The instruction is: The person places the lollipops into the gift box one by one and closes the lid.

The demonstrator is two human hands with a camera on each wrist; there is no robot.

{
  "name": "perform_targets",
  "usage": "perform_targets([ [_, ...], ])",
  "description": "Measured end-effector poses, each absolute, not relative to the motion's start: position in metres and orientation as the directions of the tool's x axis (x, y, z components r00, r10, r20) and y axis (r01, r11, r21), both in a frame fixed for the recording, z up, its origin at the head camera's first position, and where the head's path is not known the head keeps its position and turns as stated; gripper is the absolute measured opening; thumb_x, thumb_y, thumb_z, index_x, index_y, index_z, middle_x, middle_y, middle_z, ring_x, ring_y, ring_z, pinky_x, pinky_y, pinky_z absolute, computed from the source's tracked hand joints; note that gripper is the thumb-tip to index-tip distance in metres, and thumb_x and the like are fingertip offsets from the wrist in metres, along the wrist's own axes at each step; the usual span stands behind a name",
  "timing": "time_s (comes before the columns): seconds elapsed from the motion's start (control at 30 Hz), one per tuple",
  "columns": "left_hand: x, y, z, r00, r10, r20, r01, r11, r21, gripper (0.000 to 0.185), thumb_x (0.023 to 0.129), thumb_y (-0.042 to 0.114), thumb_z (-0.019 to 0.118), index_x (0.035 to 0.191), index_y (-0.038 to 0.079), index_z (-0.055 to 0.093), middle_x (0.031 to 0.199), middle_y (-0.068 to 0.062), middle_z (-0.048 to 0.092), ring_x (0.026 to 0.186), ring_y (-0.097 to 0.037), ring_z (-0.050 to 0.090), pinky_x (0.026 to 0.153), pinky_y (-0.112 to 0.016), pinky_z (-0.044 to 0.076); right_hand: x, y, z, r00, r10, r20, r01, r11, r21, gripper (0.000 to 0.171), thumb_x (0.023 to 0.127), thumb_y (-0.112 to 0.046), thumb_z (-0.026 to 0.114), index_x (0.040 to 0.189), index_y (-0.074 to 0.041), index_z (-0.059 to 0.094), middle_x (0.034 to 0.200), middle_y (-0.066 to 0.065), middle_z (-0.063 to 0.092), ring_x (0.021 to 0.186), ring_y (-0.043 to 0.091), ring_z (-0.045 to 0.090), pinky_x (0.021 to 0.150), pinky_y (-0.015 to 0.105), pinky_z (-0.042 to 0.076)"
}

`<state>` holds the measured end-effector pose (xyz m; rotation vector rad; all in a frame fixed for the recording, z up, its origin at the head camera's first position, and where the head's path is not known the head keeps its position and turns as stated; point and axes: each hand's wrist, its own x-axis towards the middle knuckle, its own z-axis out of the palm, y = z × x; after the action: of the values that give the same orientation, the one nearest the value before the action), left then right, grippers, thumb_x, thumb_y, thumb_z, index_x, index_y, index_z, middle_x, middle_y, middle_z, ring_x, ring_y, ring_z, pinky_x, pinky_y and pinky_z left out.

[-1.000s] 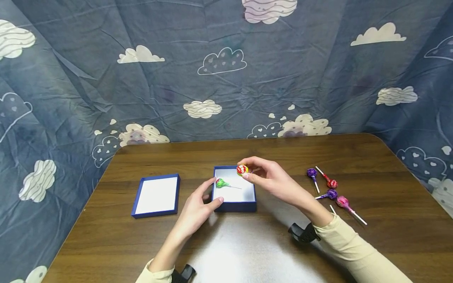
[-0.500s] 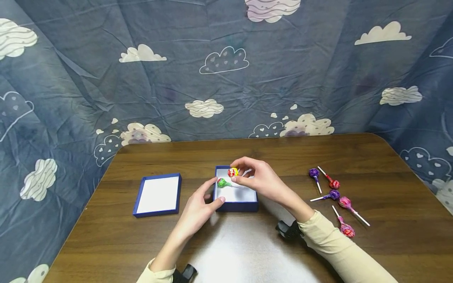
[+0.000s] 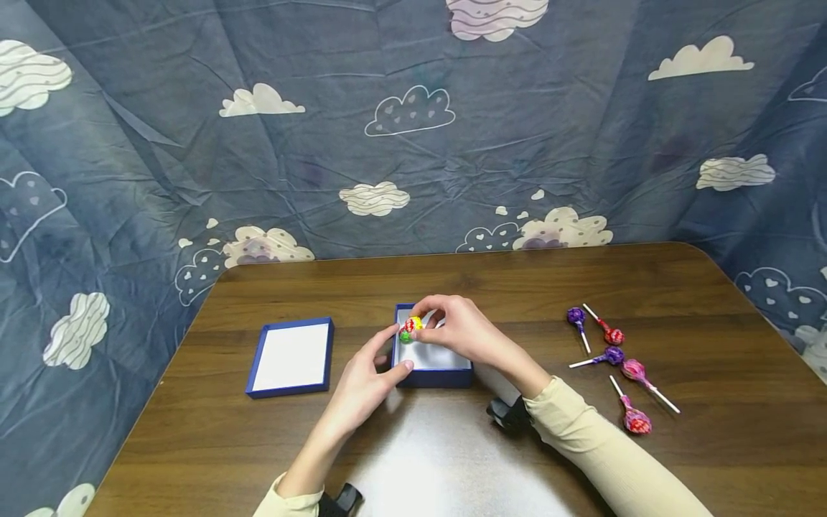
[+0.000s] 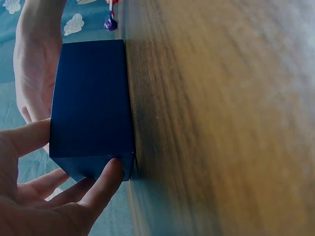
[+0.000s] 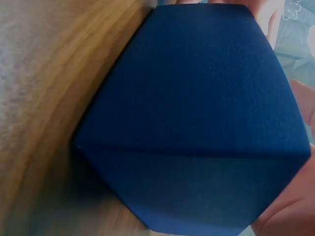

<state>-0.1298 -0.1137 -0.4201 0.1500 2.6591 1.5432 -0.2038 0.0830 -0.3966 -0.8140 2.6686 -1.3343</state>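
My right hand (image 3: 455, 329) pinches a lollipop with a red and yellow wrapper (image 3: 415, 326) over the left part of the open blue box (image 3: 439, 378). Its stick is hidden by the hand. Just below it, a green lollipop (image 3: 404, 336) lies in the white-lined box, mostly covered; I cannot tell whether the two touch. At the box's left front corner rests my left hand (image 3: 362, 382), thumb at the front rim and fingers along the left side. In the left wrist view, those fingers (image 4: 106, 187) touch the box's side wall. The right wrist view is mostly box wall (image 5: 197, 83).
The blue lid (image 3: 291, 357) lies left of the box, its white inside up. To the right are several loose lollipops: purple (image 3: 576, 316), red (image 3: 614, 336), another purple (image 3: 613, 355), and pink (image 3: 636, 420). A cloud-patterned cloth (image 3: 310, 172) hangs behind the table.
My right hand has moved left and slightly down with the red and yellow lollipop, from the box's back right to above the green one. The left hand has stayed at the box's corner.
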Motion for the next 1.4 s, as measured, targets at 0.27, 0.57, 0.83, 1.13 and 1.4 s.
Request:
perform_targets([
  [0.27, -0.130, -0.114, -0.422, -0.993, 0.121, 0.009, 0.067, 0.482, 0.874, 0.060, 0.088, 0.031, 0.072, 0.144, 0.024, 0.051, 0.144, -0.011, 0.050, 0.116, -0.036, 0.057, 0.084, -0.050, 0.050, -0.207, 0.073, -0.397, -0.841, -0.530, 0.106, -0.456, 0.590, -0.667, 0.017, 0.078, -0.015, 0.078, 0.093, -0.020, 0.073, 0.077, -0.009, 0.067, 0.072, 0.010, 0.062, 0.064, 0.029, 0.046],
  [0.57, -0.129, -0.114, -0.421, -0.992, 0.121, 0.021, 0.076, 0.469, 0.880, 0.061, 0.087, 0.032, 0.073, 0.144, 0.022, 0.051, 0.143, -0.010, 0.051, 0.115, -0.035, 0.058, 0.084, -0.049, 0.050, -0.210, 0.065, -0.397, -0.817, -0.573, 0.065, -0.496, 0.640, -0.588, 0.012, 0.078, -0.017, 0.079, 0.087, -0.022, 0.074, 0.083, -0.012, 0.068, 0.075, 0.005, 0.060, 0.068, 0.029, 0.046],
  [0.83, -0.129, -0.114, -0.421, -0.992, 0.125, 0.018, 0.075, 0.473, 0.878, 0.062, 0.087, 0.030, 0.073, 0.145, 0.021, 0.050, 0.143, -0.011, 0.051, 0.115, -0.035, 0.058, 0.084, -0.049, 0.050, -0.213, 0.059, -0.404, -0.819, -0.571, 0.057, -0.501, 0.662, -0.558, 0.013, 0.077, -0.019, 0.081, 0.088, -0.022, 0.074, 0.081, -0.011, 0.066, 0.073, 0.007, 0.057, 0.065, 0.029, 0.044],
  [1.13, -0.129, -0.113, -0.421, -0.992, 0.127, 0.026, 0.084, 0.476, 0.875, 0.062, 0.088, 0.030, 0.073, 0.144, 0.020, 0.050, 0.144, -0.010, 0.050, 0.115, -0.035, 0.058, 0.086, -0.050, 0.049, -0.211, 0.054, -0.410, -0.829, -0.549, 0.106, -0.518, 0.683, -0.515, 0.015, 0.074, -0.013, 0.080, 0.086, -0.019, 0.073, 0.074, -0.011, 0.061, 0.068, 0.009, 0.054, 0.064, 0.032, 0.043],
  [1.4, -0.129, -0.114, -0.422, -0.991, 0.128, 0.030, 0.089, 0.482, 0.872, 0.062, 0.088, 0.030, 0.072, 0.144, 0.020, 0.050, 0.145, -0.010, 0.049, 0.115, -0.036, 0.058, 0.087, -0.051, 0.048, -0.210, 0.054, -0.411, -0.841, -0.525, 0.132, -0.510, 0.687, -0.518, 0.022, 0.072, -0.007, 0.079, 0.090, -0.018, 0.076, 0.079, -0.007, 0.067, 0.071, 0.010, 0.056, 0.066, 0.033, 0.044],
])
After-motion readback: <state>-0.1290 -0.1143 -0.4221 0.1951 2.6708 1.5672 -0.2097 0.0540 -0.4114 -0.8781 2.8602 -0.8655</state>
